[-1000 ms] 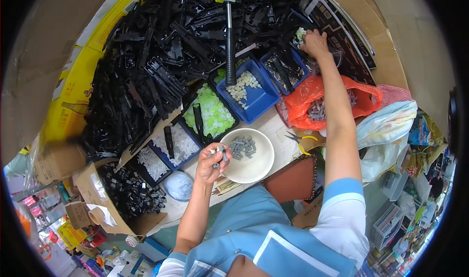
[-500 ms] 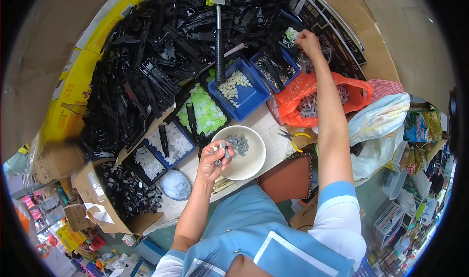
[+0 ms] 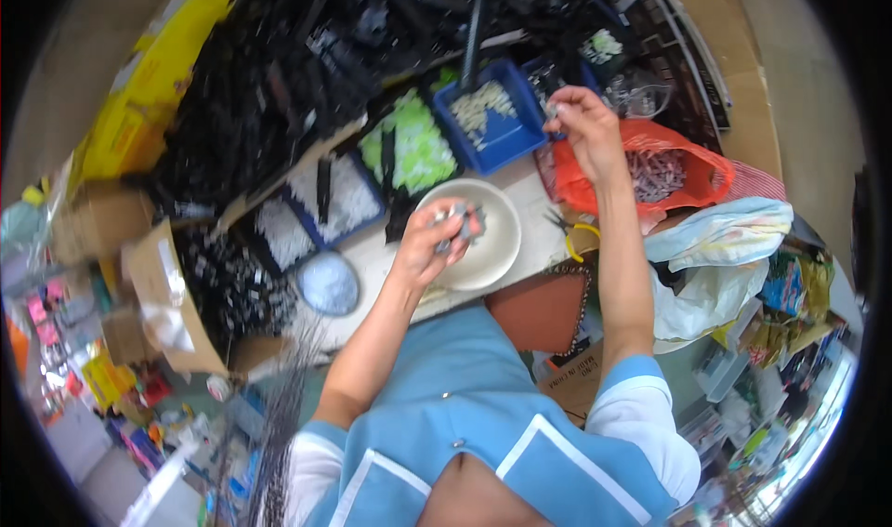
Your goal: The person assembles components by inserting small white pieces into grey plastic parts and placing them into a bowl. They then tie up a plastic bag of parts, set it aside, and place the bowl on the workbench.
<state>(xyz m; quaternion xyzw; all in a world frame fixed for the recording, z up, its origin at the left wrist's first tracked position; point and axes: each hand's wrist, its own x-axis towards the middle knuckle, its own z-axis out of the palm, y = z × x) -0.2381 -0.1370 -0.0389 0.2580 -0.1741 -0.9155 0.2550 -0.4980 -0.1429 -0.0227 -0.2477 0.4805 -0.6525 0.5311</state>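
Note:
My left hand point(image 3: 435, 241) is closed round several small grey plastic pieces point(image 3: 457, 226), held above the left part of a cream bowl point(image 3: 503, 253). Its fingers hide part of the bowl. My right hand point(image 3: 587, 129) is raised near the right edge of a blue tray point(image 3: 506, 143), fingertips pinched together. A small pale bit shows at those fingertips, too blurred to name. Pale cream pieces point(image 3: 483, 109) lie in the blue tray. Beneath my right wrist, an open red plastic bag point(image 3: 711, 192) holds many greyish pieces.
Yellow-handled pliers point(image 3: 574, 241) lie right of the bowl. Trays of green pieces point(image 3: 413, 146) and white pieces point(image 3: 336, 197) stand to the left, by a round container point(image 3: 328, 283). A large heap of black plastic parts point(image 3: 269, 90) fills the back.
My right hand has come back from the far right tray of pale pieces toward the blue tray. My left hand stays over the bowl with grey pieces. The whole view has shifted.

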